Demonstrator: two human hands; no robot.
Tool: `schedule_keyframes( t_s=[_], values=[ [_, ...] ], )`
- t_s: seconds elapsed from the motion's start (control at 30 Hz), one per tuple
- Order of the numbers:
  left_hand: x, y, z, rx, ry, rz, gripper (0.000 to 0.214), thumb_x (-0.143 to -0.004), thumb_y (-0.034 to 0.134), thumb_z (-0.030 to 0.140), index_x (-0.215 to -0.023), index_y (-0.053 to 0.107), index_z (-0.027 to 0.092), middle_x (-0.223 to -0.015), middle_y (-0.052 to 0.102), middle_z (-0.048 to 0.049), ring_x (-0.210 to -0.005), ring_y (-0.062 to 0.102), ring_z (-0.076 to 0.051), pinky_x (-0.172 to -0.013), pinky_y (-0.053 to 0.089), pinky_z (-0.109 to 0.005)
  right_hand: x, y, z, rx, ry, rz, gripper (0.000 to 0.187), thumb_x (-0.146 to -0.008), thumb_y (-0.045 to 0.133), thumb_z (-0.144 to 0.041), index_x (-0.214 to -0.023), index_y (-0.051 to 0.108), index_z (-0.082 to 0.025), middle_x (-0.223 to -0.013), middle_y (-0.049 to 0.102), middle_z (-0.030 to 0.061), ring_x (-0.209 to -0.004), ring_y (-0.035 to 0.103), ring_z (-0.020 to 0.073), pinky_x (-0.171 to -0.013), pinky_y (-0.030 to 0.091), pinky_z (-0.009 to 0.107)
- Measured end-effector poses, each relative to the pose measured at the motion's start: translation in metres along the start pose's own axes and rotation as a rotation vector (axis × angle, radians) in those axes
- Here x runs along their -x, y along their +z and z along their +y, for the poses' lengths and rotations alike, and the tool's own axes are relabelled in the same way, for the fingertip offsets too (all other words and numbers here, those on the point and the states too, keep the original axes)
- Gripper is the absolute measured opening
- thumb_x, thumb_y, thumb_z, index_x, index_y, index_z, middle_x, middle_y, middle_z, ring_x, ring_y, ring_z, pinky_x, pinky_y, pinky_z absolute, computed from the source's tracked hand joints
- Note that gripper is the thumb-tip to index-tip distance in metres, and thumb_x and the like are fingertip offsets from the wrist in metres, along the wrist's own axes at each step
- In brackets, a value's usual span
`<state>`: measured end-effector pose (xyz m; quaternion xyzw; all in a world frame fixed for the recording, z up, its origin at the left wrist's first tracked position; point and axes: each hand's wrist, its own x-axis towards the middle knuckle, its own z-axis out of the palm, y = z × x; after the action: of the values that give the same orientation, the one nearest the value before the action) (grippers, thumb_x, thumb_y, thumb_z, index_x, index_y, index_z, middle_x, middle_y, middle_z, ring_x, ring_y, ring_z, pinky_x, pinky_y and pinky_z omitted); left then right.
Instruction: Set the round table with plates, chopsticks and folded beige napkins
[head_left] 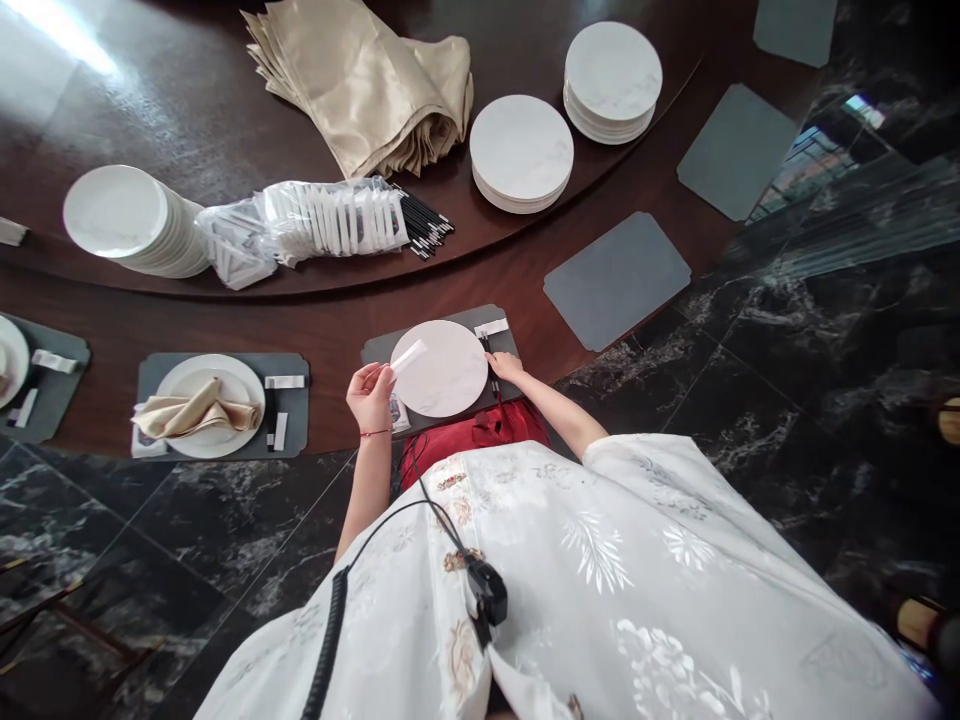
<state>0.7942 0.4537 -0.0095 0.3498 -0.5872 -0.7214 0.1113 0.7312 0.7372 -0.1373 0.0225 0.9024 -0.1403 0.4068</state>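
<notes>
My left hand [370, 397] is raised over the near table edge, its fingers pinched on a small white packet [409, 355] that sticks out over a round white plate [448, 368]. The plate sits on a grey placemat [379, 350]. My right hand [503, 367] rests at the plate's right side, fingers closed on black chopsticks [490, 362] lying on the mat. A white chopstick rest [491, 327] lies at the mat's far right corner.
To the left, a set place has a plate with a folded beige napkin [196, 412]. On the turntable lie stacked plates [521, 152], a second stack [613, 80], bowls [127, 218], wrapped packets [315, 222], black chopsticks [426, 225] and beige napkins [367, 80]. Bare grey mats [616, 278] lie to the right.
</notes>
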Motion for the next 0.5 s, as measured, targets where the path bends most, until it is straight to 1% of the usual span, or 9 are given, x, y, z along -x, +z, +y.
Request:
schedule_keyframes(
  t_s=[0.07,0.17,0.23,0.3,0.37,0.5],
  values=[
    [0.000,0.001,0.001,0.001,-0.002,-0.008,0.046,-0.055,0.087,0.037,-0.090,0.064,0.018,-0.088,0.069,-0.0054,-0.083,0.070,-0.017,-0.072,0.057,-0.026,0.009,0.006,-0.002,0.011,0.024,0.080,0.057,-0.104,0.019,-0.050,-0.124,0.059,-0.016,-0.123,0.067,0.0174,-0.116,0.064,0.0283,-0.091,0.049,0.035],
    [-0.001,0.006,0.002,-0.022,0.012,-0.032,0.046,-0.057,0.086,0.039,-0.091,0.064,0.018,-0.089,0.069,-0.0055,-0.084,0.070,-0.017,-0.072,0.057,-0.026,0.024,0.017,-0.005,0.044,0.046,0.109,0.046,-0.102,0.032,-0.042,-0.134,0.049,-0.013,-0.117,0.068,0.0190,-0.111,0.066,0.0299,-0.090,0.049,0.037],
    [-0.002,0.011,0.003,-0.025,0.012,-0.051,0.046,-0.057,0.086,0.040,-0.092,0.064,0.017,-0.088,0.069,-0.0053,-0.085,0.070,-0.017,-0.072,0.057,-0.026,0.033,0.024,-0.008,0.074,0.045,0.096,0.051,-0.098,0.043,-0.039,-0.140,0.041,-0.010,-0.117,0.068,0.0212,-0.110,0.067,0.0317,-0.090,0.050,0.038],
    [-0.002,0.015,0.003,-0.018,0.005,-0.071,0.046,-0.057,0.086,0.039,-0.092,0.064,0.017,-0.088,0.069,-0.0053,-0.086,0.070,-0.018,-0.073,0.058,-0.027,0.038,0.030,-0.012,0.101,0.024,0.077,0.063,-0.094,0.050,-0.037,-0.147,0.033,-0.008,-0.118,0.067,0.0234,-0.111,0.066,0.0333,-0.090,0.050,0.039],
    [-0.002,0.018,0.004,-0.016,-0.006,-0.089,0.046,-0.057,0.086,0.038,-0.092,0.064,0.017,-0.089,0.069,-0.0054,-0.087,0.070,-0.018,-0.074,0.058,-0.027,0.041,0.035,-0.017,0.117,0.002,0.064,0.069,-0.093,0.049,-0.032,-0.152,0.024,-0.006,-0.118,0.067,0.0250,-0.111,0.066,0.0332,-0.090,0.050,0.040],
    [0.001,0.020,0.003,-0.029,-0.005,-0.130,0.046,-0.058,0.085,0.040,-0.092,0.063,0.018,-0.089,0.068,-0.0054,-0.088,0.070,-0.018,-0.074,0.058,-0.027,0.038,0.043,-0.026,0.103,0.021,0.060,0.070,-0.094,0.041,-0.019,-0.157,0.015,-0.004,-0.119,0.066,0.0269,-0.112,0.066,0.0310,-0.090,0.050,0.038]
  ],
)
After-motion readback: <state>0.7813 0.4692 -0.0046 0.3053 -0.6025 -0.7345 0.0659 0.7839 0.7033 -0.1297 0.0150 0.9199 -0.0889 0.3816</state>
